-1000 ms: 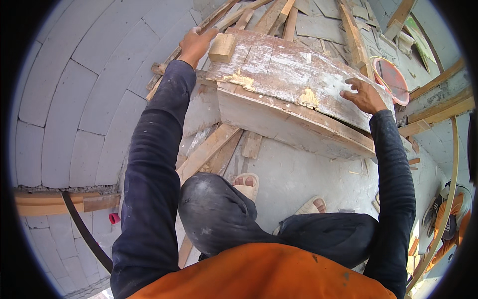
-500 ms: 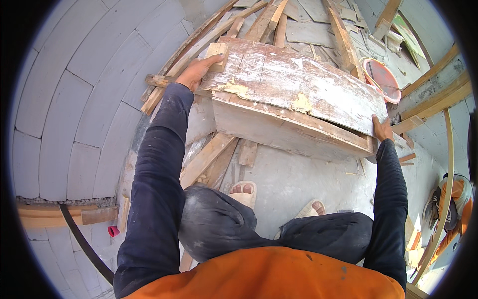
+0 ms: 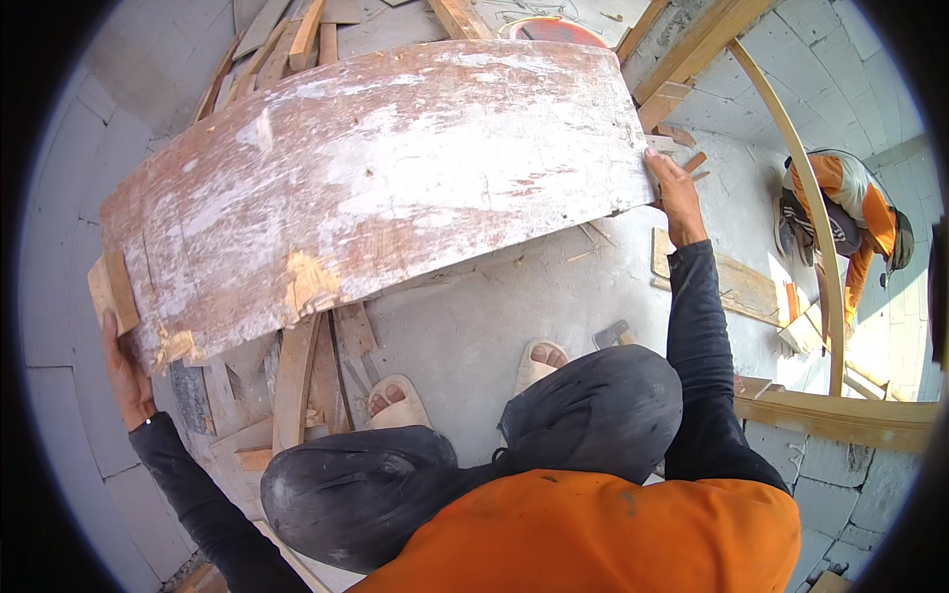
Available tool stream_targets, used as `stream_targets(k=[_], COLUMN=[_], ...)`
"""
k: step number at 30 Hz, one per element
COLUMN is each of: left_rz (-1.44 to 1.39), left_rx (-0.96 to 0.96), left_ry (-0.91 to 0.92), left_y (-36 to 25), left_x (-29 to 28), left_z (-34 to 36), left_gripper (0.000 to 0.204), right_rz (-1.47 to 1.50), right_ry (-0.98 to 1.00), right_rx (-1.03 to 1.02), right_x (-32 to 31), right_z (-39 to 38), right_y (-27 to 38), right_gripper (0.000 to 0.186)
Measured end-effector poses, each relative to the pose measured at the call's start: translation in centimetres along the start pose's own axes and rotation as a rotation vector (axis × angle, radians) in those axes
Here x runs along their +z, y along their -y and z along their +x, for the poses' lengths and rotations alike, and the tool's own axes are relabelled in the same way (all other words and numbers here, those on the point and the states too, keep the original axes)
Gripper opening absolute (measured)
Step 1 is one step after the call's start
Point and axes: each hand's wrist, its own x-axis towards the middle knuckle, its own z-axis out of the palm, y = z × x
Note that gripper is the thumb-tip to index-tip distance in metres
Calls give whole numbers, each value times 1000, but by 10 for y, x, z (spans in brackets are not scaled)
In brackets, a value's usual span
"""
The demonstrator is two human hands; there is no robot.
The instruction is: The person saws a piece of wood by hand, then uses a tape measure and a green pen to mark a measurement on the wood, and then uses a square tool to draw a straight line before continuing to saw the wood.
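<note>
Your left hand [image 3: 129, 381] is closed on the board [image 3: 386, 178] at its left end, thumb by the wooden block [image 3: 115, 292]; your right hand [image 3: 679, 203] clasps the right end, fingers partly hidden. The board spans between, beyond your knees [image 3: 474, 455].

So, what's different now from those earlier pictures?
The right hand went from above the wooden panel to gripping its right end; the left hand now holds the left end, by the small wooden block. The panel has come up closer and tilted, so its near side no longer shows. The view has swung rightward. The block stays at the panel's left end.
</note>
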Motion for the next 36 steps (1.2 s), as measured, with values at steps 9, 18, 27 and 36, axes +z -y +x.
stream_targets(k=[9, 18, 27, 36], left_rz=[143, 241, 214, 177], left_rx=[-81, -117, -135, -175], left_ry=[-135, -279, -196, -213], left_y=[-21, -37, -72, -76], left_x=[-113, -78, 5, 9], left_z=[1, -1, -12, -26], left_gripper=[72, 71, 61, 63], right_rz=[282, 268, 266, 57], right_ry=[158, 119, 178, 198], right_rx=[210, 285, 167, 105], right_x=[10, 9, 36, 40], right_z=[-58, 5, 9, 32], right_y=[5, 38, 61, 44], right_gripper=[44, 35, 71, 58])
